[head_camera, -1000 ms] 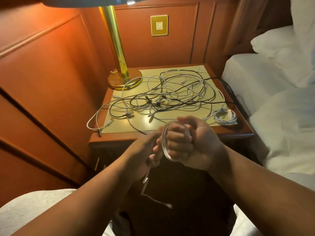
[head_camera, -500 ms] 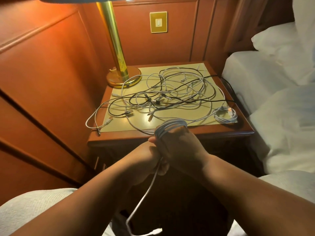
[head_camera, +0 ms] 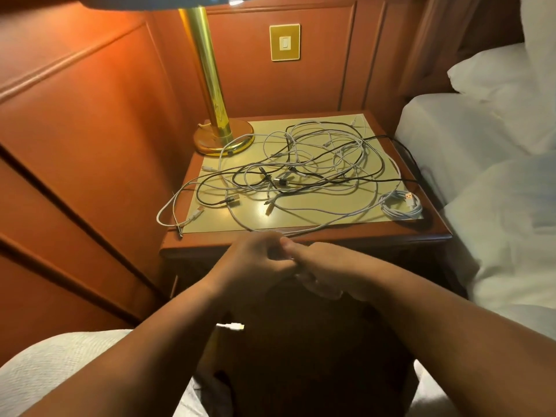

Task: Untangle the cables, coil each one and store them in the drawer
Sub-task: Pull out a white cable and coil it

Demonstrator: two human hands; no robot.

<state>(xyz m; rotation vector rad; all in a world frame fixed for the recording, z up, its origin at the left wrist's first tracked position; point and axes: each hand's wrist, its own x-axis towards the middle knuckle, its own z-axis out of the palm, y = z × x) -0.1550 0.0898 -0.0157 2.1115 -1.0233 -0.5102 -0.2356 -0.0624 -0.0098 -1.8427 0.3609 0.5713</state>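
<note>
Both hands meet just in front of the counter (head_camera: 301, 236). The left hand (head_camera: 255, 263) has its fingers curled, and the right hand (head_camera: 325, 275) is closed around a white cable coil (head_camera: 319, 288), which shows only as a pale blur under the fingers. I cannot tell exactly how the left hand pinches the cable. A loose white plug end (head_camera: 233, 326) hangs below the left wrist, so I judge that this coil is not yet finished.

The risk is that the coil springs open if the grip loosens before the end is tucked in. Also, a white strand at the near counter edge runs toward the hands; if it belongs to the held cable, pulling could drag the cable tangle (head_camera: 301, 170) off the counter or tighten its knots. The tangle touches the lamp base (head_camera: 224, 139), so a hard pull may disturb the lamp.

I count one coil in the hands, one finished white coil (head_camera: 401, 204) at the right near corner of the counter, and one tangle of white and black cables; the number of cables inside is not countable. The drawer is not clearly visible.
</note>
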